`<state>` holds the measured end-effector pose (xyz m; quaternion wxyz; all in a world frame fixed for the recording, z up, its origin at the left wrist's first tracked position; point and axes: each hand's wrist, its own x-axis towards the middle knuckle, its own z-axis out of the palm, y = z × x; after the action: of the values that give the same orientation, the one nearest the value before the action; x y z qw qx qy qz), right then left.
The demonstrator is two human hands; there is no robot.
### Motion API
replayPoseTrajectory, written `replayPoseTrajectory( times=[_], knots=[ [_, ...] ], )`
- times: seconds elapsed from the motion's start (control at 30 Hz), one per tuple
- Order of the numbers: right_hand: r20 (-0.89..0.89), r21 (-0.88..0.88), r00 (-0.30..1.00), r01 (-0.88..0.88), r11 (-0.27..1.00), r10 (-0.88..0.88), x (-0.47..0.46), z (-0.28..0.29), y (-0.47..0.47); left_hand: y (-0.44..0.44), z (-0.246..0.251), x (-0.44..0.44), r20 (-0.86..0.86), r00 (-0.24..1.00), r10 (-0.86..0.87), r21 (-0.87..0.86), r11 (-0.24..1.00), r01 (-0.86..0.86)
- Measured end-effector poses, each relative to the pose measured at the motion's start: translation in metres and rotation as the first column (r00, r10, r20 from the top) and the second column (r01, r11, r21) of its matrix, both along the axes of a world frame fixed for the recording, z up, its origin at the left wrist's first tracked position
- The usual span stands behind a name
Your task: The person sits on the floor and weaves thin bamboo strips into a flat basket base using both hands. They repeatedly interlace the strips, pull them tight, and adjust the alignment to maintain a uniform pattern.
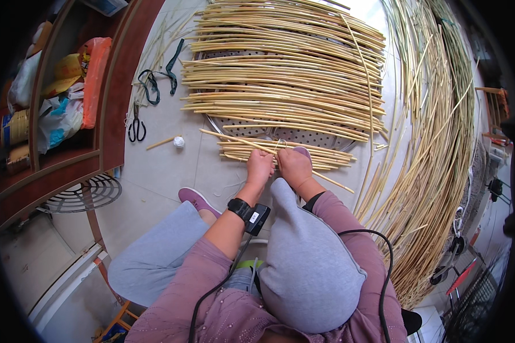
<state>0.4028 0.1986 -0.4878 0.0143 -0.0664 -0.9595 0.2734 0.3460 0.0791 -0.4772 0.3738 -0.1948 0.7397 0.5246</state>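
Note:
Just in front of my shoes, my left hand (pixel 261 166) and my right hand (pixel 295 166) are close together over a small row of straw-coloured reed stalks (pixel 339 157). A loose stalk (pixel 236 139) slants across this row and passes beneath my right hand. Thin white thread (pixel 282 142) loops up beside my right fingers. Both hands are closed with the fingertips pinched at the thread; the exact grip is hidden by the fingers. Beyond them, a wide mat of parallel stalks (pixel 283 81) lies across perforated metal racks (pixel 249 130).
To the left lie black scissors (pixel 136 129), a dark green strip (pixel 171 70), and a white ball of thread (pixel 178 142) by a short stick (pixel 161 142). A wooden cabinet (pixel 122 55) borders the left. Long reeds (pixel 429 171) are heaped on the right. A black cable (pixel 388 266) hangs beside my right arm.

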Motion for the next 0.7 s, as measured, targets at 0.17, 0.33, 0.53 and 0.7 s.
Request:
replayPoseTrajectory(
  times=[0.17,0.33,0.53,0.7],
  knots=[
    [-0.051,-0.009,0.998,-0.025,1.000,0.025,0.003,0.003,0.003,-0.006,0.026,-0.014,0.145,0.989,-0.001,0.137,0.990,-0.019],
    [-0.077,-0.015,0.997,-0.019,1.000,0.018,0.003,0.004,-0.001,-0.020,0.045,-0.042,-0.516,0.518,-0.682,-0.550,0.727,0.410],
    [-0.087,-0.001,0.992,-0.093,0.996,0.093,0.008,0.003,0.003,0.000,0.023,-0.051,-0.294,0.358,-0.886,-0.558,0.463,0.689],
    [-0.054,-0.012,0.987,-0.155,0.988,0.154,0.008,0.000,0.003,-0.010,0.001,-0.040,-0.320,0.423,-0.847,-0.529,0.531,0.662]
  ],
)
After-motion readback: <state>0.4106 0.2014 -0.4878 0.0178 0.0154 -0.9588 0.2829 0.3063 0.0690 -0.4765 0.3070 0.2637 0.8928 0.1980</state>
